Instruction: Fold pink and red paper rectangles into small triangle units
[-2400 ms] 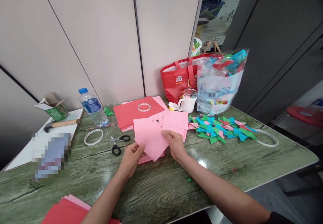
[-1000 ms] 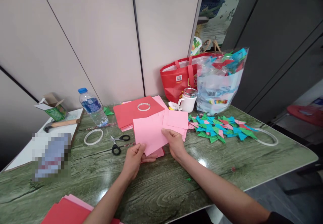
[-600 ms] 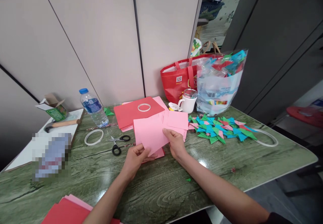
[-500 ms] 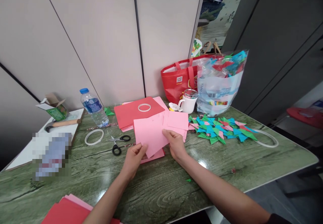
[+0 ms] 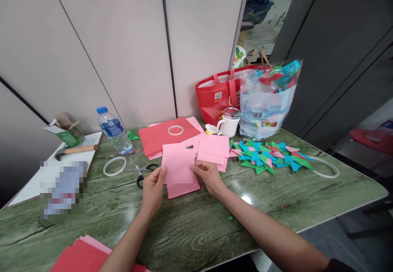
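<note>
Between my hands is a pink sheet of paper (image 5: 179, 163), held upright-edged by its two sides. My left hand (image 5: 154, 187) pinches its left edge, and my right hand (image 5: 209, 177) pinches the right edge. Under its lower end lies a pink paper stack (image 5: 183, 190) with a red edge showing. Beside my left hand are black-handled scissors (image 5: 151, 167), blades parted, one handle partly covered by the hand. Smaller pink paper pieces (image 5: 216, 145) lie in a loose pile just beyond my right hand.
Behind are red paper sheets (image 5: 162, 135) with a tape ring on top. A water bottle (image 5: 114, 131), another tape roll (image 5: 114, 166) and a hammer (image 5: 76, 150) are left. Folded paper pieces (image 5: 267, 155), a white mug (image 5: 229, 124) and a filled plastic bag (image 5: 267, 108) stand right.
The pink sheet has turned from slanted to nearly straight. My left hand has moved up and left along its edge, now partly covering the scissors; my right hand has shifted slightly left and down.
</note>
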Demonstrator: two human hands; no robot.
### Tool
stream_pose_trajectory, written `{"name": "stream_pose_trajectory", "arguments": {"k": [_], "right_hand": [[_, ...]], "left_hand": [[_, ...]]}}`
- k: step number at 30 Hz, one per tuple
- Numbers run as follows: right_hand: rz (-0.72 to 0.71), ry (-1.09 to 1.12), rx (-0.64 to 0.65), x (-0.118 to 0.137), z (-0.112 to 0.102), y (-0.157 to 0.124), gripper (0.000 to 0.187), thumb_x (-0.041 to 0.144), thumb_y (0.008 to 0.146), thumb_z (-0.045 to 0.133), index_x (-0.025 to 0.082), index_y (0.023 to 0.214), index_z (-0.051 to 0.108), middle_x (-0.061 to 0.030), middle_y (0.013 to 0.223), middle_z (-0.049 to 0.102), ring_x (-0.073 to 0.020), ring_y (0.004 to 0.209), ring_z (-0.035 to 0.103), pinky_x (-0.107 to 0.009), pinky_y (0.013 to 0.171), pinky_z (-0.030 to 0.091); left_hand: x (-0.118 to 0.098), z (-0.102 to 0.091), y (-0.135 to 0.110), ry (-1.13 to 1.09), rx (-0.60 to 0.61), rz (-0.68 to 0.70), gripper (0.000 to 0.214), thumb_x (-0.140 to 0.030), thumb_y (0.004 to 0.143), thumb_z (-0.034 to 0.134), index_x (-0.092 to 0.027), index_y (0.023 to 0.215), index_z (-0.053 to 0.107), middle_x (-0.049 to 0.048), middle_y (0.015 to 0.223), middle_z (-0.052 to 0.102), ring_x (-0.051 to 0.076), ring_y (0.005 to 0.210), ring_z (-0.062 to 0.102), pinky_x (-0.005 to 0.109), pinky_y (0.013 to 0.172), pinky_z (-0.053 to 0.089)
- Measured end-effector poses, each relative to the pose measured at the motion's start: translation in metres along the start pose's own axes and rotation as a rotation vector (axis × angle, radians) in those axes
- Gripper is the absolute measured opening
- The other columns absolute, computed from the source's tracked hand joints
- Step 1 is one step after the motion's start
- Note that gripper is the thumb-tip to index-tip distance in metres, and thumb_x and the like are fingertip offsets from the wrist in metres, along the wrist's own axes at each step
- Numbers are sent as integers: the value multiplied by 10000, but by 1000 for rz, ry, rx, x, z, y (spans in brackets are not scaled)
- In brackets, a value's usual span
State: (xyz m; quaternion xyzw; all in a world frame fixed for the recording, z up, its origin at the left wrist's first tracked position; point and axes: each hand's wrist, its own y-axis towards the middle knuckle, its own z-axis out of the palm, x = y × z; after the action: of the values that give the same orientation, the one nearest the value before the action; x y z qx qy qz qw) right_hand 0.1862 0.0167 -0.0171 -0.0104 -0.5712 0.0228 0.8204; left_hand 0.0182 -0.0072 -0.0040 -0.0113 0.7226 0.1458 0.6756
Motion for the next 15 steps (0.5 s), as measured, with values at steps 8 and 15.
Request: {"name": "stream_pose_trajectory", "arguments": {"k": [8,15], "right_hand": [[-76,-72,110,3,-6,3,362,312,599,709,166,915,611,-28,787,651,-140,688,583,-265,623,463],[-434,-495,231,13,-14,1,402,241,653,670,224,1046,583,-59,1050,605,-175,920,557,-305,756,462]], "left_hand": [[-10,-6,0,241,132,65,340,-422,759,493,-135,581,534,-26,553,414,97,537,349,200,488,262],[-24,-2,-2,396,586,-8,418,-436,772,429,-169,469,321,-45,492,245,74,472,237,215,445,166]]}}
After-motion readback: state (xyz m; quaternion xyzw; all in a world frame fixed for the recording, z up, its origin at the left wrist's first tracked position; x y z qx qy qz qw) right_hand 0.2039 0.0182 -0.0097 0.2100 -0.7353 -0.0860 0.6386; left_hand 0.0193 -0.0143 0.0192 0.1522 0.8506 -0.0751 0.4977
